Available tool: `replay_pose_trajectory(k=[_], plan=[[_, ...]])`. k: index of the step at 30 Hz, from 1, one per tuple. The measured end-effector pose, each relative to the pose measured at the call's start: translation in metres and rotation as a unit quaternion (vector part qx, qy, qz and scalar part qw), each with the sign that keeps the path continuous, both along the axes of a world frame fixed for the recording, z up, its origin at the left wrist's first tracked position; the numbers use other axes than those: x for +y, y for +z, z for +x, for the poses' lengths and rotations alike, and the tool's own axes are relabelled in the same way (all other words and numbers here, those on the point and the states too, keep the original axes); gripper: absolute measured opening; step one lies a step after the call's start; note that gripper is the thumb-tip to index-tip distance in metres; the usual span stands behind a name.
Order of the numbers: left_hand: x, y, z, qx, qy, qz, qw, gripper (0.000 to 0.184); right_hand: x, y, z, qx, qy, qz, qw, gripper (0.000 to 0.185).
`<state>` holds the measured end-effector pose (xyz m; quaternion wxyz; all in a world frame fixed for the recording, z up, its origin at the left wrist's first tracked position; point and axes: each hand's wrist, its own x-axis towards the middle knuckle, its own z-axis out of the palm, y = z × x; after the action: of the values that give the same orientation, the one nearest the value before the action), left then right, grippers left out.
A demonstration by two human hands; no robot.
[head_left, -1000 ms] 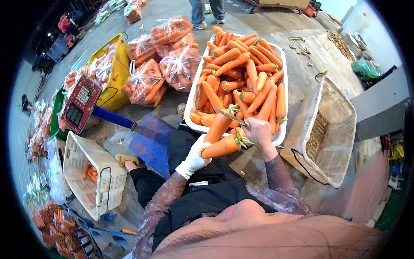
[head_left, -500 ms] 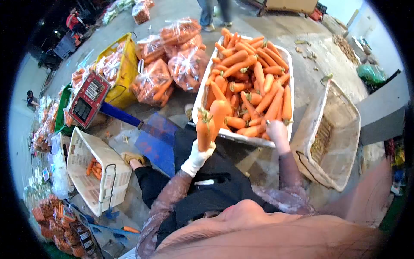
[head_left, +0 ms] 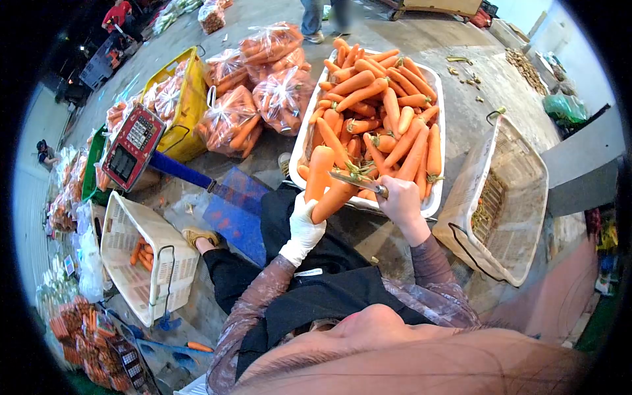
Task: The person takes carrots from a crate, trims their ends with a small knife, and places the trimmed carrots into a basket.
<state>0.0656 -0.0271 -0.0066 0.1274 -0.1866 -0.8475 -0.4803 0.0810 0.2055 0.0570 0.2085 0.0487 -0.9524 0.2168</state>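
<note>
My left hand point(head_left: 307, 227), in a white glove, is closed around two large carrots point(head_left: 318, 172) just below the near left edge of a white tub point(head_left: 431, 209). One carrot points up, and the other slants to the right. My bare right hand point(head_left: 399, 199) grips the handle of a knife point(head_left: 359, 182). The blade lies across the green top of the slanted carrot, near the tub's rim. A high heap of orange carrots point(head_left: 394, 125) fills the tub.
To the right stands a cream crate point(head_left: 526, 263); another crate point(head_left: 178, 280) holding a few carrots is at left. Bagged carrots point(head_left: 283, 99), a yellow crate point(head_left: 191, 82) and a red scale point(head_left: 133, 146) with a blue platform lie left of the tub. A person's legs point(head_left: 313, 18) show at the top.
The carrots in my left hand have shifted, one now slanting right. My right hand has moved left from the tub's near edge, and the knife is now plainly visible at the carrot's top.
</note>
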Motion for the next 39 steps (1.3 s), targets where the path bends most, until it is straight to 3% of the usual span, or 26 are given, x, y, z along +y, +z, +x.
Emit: replay_pose_trajectory(k=[3,4,5,7,8,9,10,13,15,16,17,18,21,22,23,24,26,27,28,29,30,31,33,36,37,39], plan=[[-0.001,-0.006,-0.004,0.000,-0.004,0.014,1.000,0.030,0.015,-0.021,0.000,-0.025,-0.012,-0.014,1.000,0.010],[-0.004,-0.014,-0.004,-0.006,-0.008,0.030,0.999,0.031,0.033,-0.038,-0.003,-0.157,-0.093,0.026,0.983,0.014],[-0.003,-0.034,-0.007,-0.045,-0.004,0.134,0.990,0.030,0.047,-0.050,-0.007,-0.278,-0.169,0.067,0.943,0.018],[-0.011,-0.030,-0.003,-0.160,0.006,0.269,0.950,0.018,0.058,-0.051,-0.002,-0.246,-0.216,0.026,0.945,0.026],[-0.021,-0.029,-0.001,-0.172,-0.007,0.276,0.946,0.017,0.061,-0.048,0.004,-0.213,-0.217,-0.022,0.952,0.027],[-0.037,-0.025,0.004,-0.255,-0.018,0.292,0.922,0.013,0.062,-0.050,0.009,-0.224,-0.222,-0.021,0.949,0.027],[-0.053,-0.008,0.007,-0.349,-0.021,0.346,0.871,0.014,0.068,-0.052,0.010,-0.212,-0.218,-0.028,0.952,0.028],[-0.102,0.022,0.015,-0.330,0.055,0.520,0.786,0.033,0.088,-0.072,0.017,-0.159,-0.231,-0.052,0.959,0.030],[-0.162,0.025,0.017,-0.292,0.193,0.494,0.796,0.041,0.095,-0.082,0.020,-0.051,-0.273,-0.108,0.954,0.030],[-0.216,0.001,0.020,-0.273,0.207,0.508,0.790,0.034,0.106,-0.098,0.020,-0.064,-0.285,-0.160,0.943,0.030],[-0.263,-0.013,0.024,-0.209,0.274,0.353,0.870,0.027,0.107,-0.097,0.017,-0.063,-0.289,-0.161,0.941,0.030],[-0.326,-0.033,0.024,-0.160,0.314,0.258,0.899,0.024,0.105,-0.094,0.013,-0.042,-0.308,-0.177,0.934,0.030],[-0.447,-0.006,0.004,-0.112,0.474,0.264,0.832,0.046,0.111,-0.101,-0.007,-0.038,-0.318,-0.192,0.928,0.032],[-0.402,0.032,-0.012,-0.039,0.557,0.303,0.772,0.048,0.112,-0.100,-0.016,-0.013,-0.326,-0.163,0.931,0.033],[-0.381,0.058,-0.022,-0.010,0.559,0.318,0.766,0.049,0.114,-0.097,-0.025,0.012,-0.332,-0.132,0.934,0.035],[-0.387,0.048,-0.032,-0.010,0.557,0.322,0.765,0.049,0.117,-0.089,-0.032,0.039,-0.356,-0.099,0.928,0.041],[-0.421,0.010,-0.070,-0.083,0.346,0.296,0.887,0.047,0.126,-0.071,-0.043,0.038,-0.401,-0.082,0.911,0.045],[-0.398,0.011,-0.078,-0.100,0.296,0.250,0.917,0.044,0.131,-0.060,-0.048,0.034,-0.445,-0.067,0.892,0.049],[-0.374,0.011,-0.086,-0.111,0.243,0.204,0.942,0.041,0.134,-0.042,-0.053,-0.087,-0.463,-0.097,0.877,0.060],[-0.288,0.024,-0.089,-0.103,0.255,0.133,0.952,0.036,0.139,-0.040,-0.057,-0.083,-0.467,-0.098,0.875,0.060],[-0.237,0.021,-0.092,-0.080,0.180,0.044,0.979,0.030,0.146,-0.038,-0.061,-0.160,-0.457,-0.112,0.868,0.061],[-0.176,0.029,-0.087,-0.165,0.113,0.085,0.976,0.031,0.152,-0.038,-0.062,-0.236,-0.443,-0.123,0.856,0.062],[-0.089,0.017,-0.085,-0.227,-0.043,0.106,0.967,0.034,0.169,-0.064,-0.064,-0.208,-0.419,-0.094,0.879,0.058],[0.030,-0.015,-0.097,-0.247,-0.194,0.169,0.934,0.043,0.170,-0.074,-0.056,-0.247,-0.311,-0.270,0.877,0.052],[0.066,-0.025,-0.104,-0.243,-0.209,0.124,0.939,0.048,0.166,-0.077,-0.052,-0.255,-0.300,-0.297,0.870,0.047],[0.125,0.004,-0.100,-0.315,-0.280,0.084,0.903,0.055,0.156,-0.100,-0.046,-0.125,-0.256,-0.276,0.918,0.043]])
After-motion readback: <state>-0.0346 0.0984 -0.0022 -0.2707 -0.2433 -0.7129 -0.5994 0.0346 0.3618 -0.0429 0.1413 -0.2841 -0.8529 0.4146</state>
